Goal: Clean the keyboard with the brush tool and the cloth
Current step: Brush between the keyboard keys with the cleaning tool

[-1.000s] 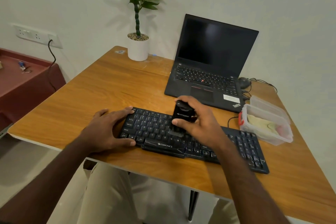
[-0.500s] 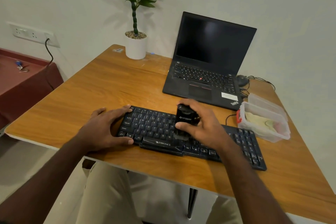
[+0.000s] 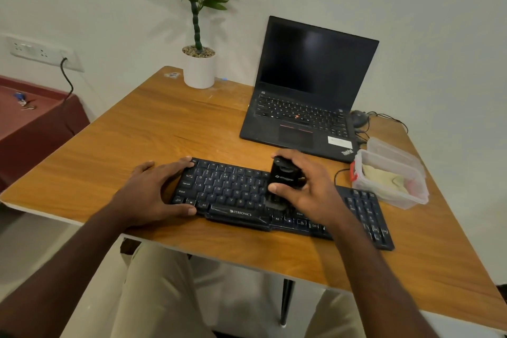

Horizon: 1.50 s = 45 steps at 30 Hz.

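On the one wooden table (image 3: 115,143) there is one black Zebronics keyboard (image 3: 233,195), one open ThinkPad laptop (image 3: 307,96), one potted plant (image 3: 199,63), one computer mouse (image 3: 358,118) and one clear plastic container (image 3: 384,189) with one loose lid (image 3: 395,152) beside it. Two hands are counted: a left hand (image 3: 153,189) and a right hand (image 3: 310,186), with one black brush tool (image 3: 285,175). One wall socket strip (image 3: 38,52) and one maroon side table (image 3: 35,121) complete the count.
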Tool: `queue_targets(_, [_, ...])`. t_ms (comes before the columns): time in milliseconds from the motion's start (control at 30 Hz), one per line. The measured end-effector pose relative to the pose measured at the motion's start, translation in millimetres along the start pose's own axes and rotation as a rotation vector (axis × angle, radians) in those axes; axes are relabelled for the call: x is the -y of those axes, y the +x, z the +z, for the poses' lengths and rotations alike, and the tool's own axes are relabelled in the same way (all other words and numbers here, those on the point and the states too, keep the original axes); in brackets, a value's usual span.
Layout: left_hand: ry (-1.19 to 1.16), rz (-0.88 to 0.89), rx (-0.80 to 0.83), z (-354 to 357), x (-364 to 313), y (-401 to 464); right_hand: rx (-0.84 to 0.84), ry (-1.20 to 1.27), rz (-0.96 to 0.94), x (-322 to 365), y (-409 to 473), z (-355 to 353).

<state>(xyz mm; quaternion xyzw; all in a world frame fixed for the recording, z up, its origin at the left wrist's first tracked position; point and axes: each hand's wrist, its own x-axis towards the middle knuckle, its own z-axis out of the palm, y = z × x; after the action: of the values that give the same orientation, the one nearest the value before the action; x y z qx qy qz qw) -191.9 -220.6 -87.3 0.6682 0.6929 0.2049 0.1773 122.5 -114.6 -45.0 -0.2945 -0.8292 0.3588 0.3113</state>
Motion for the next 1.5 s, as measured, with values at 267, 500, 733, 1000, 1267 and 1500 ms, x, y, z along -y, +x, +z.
queue_targets(267, [0.009,-0.016,0.001,-1,-2,-1,0.147,-0.094,0.104,-15,-17,-47])
queue_targets(500, [0.002,-0.062,0.022,-5,-11,-4,0.038,-0.020,0.038,-8,-14,-27])
queue_targets(733, [-0.046,-0.052,0.015,-8,-23,-7,0.104,-0.024,0.108,-23,-30,-56])
queue_targets(1000, [-0.023,-0.035,-0.004,-4,-14,-5,-0.045,0.029,0.076,-20,-34,-45])
queue_targets(1267, [-0.025,-0.050,-0.002,-4,-14,-5,0.039,-0.005,0.113,-30,-48,-70])
queue_targets(1500, [-0.019,-0.019,-0.003,0,-6,-1,0.026,0.028,0.010,-18,-29,-28])
